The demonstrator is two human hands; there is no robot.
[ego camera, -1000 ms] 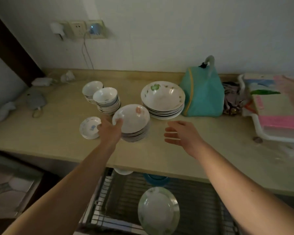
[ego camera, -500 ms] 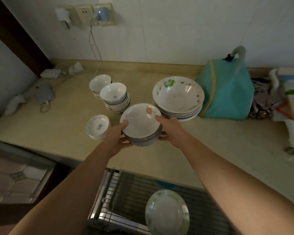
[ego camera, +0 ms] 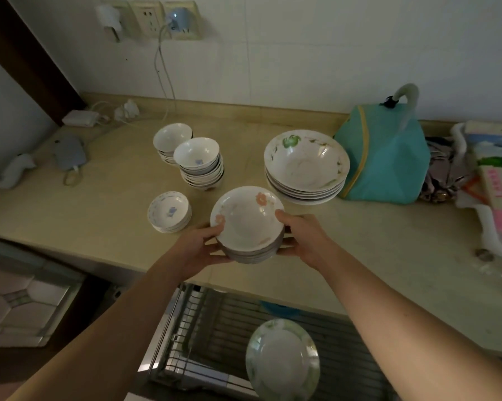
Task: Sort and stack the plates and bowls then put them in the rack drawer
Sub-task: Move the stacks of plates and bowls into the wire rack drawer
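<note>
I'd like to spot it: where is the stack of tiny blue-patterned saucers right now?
The stack of small saucers sits on the countertop, left of the pink-flowered bowl stack both hands hold, in front of the two rice bowl stacks.

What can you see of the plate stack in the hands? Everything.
The pink-flower plate stack is several shallow white dishes nested level, ceramic-looking, the top one printed with pink flowers on its rim. The left hand and right hand grip opposite sides, thumbs over the top rim, fingers under. It sits at the countertop front edge, above the open rack drawer.
</note>
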